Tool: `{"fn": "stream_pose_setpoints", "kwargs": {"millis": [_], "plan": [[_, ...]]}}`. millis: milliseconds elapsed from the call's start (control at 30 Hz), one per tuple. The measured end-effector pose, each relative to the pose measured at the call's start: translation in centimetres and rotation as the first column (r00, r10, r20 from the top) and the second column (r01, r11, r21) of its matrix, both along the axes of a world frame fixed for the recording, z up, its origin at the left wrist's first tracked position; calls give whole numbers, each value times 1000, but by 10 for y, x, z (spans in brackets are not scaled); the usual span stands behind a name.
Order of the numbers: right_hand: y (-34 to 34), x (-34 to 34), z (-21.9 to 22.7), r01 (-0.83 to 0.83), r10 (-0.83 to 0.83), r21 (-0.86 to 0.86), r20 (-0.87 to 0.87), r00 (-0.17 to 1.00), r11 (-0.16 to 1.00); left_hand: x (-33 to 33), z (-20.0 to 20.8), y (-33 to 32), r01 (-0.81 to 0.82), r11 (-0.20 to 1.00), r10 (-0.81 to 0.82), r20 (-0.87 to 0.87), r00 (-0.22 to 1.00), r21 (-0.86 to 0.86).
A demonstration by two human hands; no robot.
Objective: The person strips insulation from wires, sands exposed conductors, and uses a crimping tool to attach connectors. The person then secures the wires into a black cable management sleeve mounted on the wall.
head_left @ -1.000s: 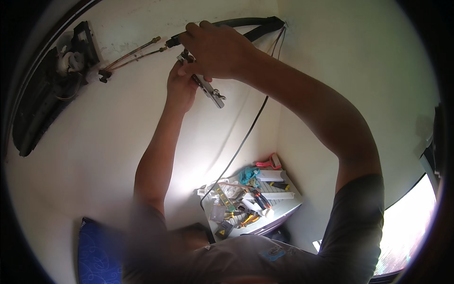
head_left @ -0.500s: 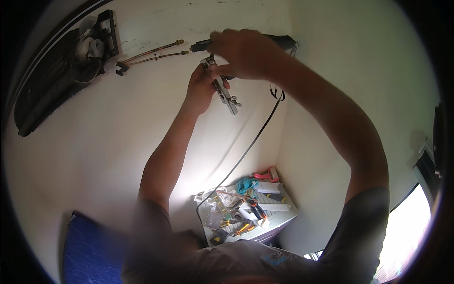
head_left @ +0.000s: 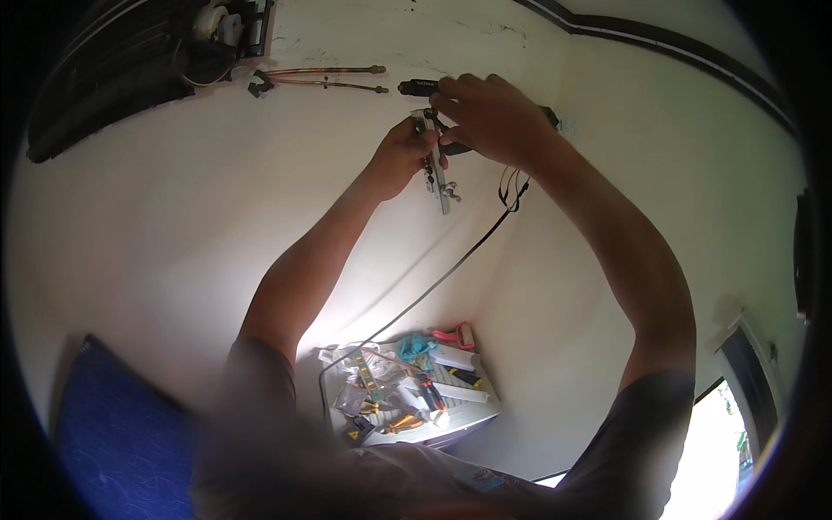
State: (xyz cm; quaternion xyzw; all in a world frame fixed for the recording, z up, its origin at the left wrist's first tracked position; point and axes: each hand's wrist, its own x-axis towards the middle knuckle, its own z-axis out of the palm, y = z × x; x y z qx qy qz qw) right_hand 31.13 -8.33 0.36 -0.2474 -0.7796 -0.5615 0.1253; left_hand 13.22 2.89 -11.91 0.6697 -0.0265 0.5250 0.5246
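Note:
My left hand (head_left: 403,160) is closed round a silver flaring bar (head_left: 436,178), a slim metal clamp with wing nuts at its lower end. The bar hangs nearly upright below the wall pipes. My right hand (head_left: 494,117) reaches in from the right, its fingers curled beside the top of the bar. A dark piece lies between its thumb and fingers, too hidden to name. Behind those fingers runs a black insulated pipe (head_left: 419,87) with a copper tip at its left end. A second black insulated length (head_left: 456,149) shows under the right hand, beside the bar.
Two copper pipes (head_left: 329,71) with brass nuts stick out from a dark wall unit (head_left: 113,82) at upper left. A cable (head_left: 425,290) hangs down to a cabinet top (head_left: 472,416) strewn with pliers, a level and rags. A blue padded panel (head_left: 121,425) stands lower left.
The view has shifted, so the wall unit and pipes sit higher and farther right. Both hands stay at the flaring bar, which now hangs more upright.

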Motion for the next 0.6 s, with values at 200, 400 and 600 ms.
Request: {"fn": "stream_pose_setpoints", "kwargs": {"millis": [200, 400, 600], "plan": [[27, 2, 6, 15, -15, 0, 149, 989, 1000, 3, -1, 3, -56, 998, 55, -23, 998, -13], [16, -31, -13, -322, -502, -788, -591, 631, 524, 4, -5, 2, -73, 995, 77, 51, 996, -68], [-16, -1, -69, 132, -642, -803, -352, 681, 581, 10, -6, -2, -54, 997, 59, 115, 992, -53]]}}
